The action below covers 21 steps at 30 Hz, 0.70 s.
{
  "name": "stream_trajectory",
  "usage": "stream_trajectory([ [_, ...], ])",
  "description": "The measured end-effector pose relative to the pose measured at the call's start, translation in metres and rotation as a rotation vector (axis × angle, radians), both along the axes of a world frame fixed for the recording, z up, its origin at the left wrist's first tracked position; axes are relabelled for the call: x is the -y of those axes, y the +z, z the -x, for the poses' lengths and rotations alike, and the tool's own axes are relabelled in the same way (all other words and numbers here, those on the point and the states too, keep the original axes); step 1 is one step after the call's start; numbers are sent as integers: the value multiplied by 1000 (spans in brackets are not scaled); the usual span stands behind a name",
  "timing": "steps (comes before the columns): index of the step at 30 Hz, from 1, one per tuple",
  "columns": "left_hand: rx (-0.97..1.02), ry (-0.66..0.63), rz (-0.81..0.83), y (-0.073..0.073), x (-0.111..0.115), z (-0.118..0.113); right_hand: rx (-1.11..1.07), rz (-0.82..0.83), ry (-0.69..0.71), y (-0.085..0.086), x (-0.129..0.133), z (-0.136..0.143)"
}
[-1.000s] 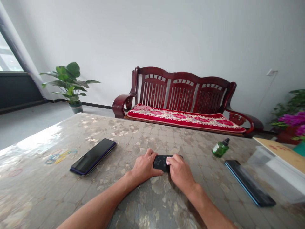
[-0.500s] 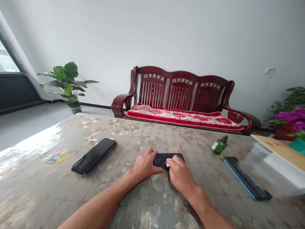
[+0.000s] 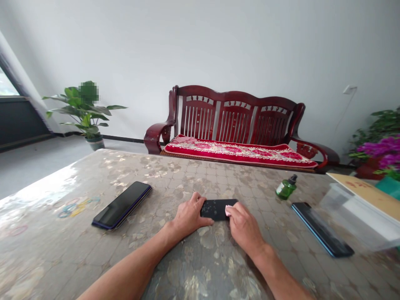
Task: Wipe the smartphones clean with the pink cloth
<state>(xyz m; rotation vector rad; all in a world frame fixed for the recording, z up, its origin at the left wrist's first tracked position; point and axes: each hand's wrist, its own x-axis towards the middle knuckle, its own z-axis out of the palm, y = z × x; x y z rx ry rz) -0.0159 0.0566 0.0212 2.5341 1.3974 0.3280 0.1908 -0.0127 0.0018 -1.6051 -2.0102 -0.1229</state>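
Looks like a wiping step, judging by the hold and the contact. Pinched between thumb and curled fingers of the right hand (image 3: pixel 246 227): a small, soft-looking pink wad (image 3: pixel 228 211) of cloth or tissue, pressed near the right end of a flat, black, rectangular phone-like slab (image 3: pixel 215 210). Clamped across the slab's left end by the left hand (image 3: pixel 186 214), with thumb at the near edge and fingers at the far corner. Lying flat between both hands, on a glossy grey-brown patterned tablecloth (image 3: pixel 175 266). Speckled with pale spots or droplets, mostly towards the left and middle of the black face — too small to tell which.

For a next stroke, would call for light, even pressure over the speckled part, with the wad kept between fingertips and surface. Would also call for a steady brace at the left end, and a slight shift of the left fingers to expose any covered corner. Could skid on a slick cover if pushed without that brace — or smear rather than lift the spots.

Set well apart on the left, a black phone with a dark blue edge (image 3: pixel 123 206); on the right, a green spray bottle (image 3: pixel 285 190) with a black top, near a black phone with a light blue edge (image 3: pixel 323 229).
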Motion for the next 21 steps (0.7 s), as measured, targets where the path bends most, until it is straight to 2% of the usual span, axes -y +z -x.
stream_trajectory([
  [4,5,-4,13,3,1,0,6,27,149,4,7,27],
  [6,-1,-2,27,3,2,0,31,43,156,7,7,32],
  [8,-11,4,30,3,1,0,54,63,85,9,5,26],
  [12,-15,9,12,1,0,0,80,98,-153,10,-2,-6],
  [14,-17,9,8,1,-1,-1,85,98,-203,10,-4,-14],
  [16,-15,6,4,0,-1,-1,84,86,-171,9,-5,-10],
  [21,-18,5,-8,0,0,0,85,73,27,7,-4,18],
])
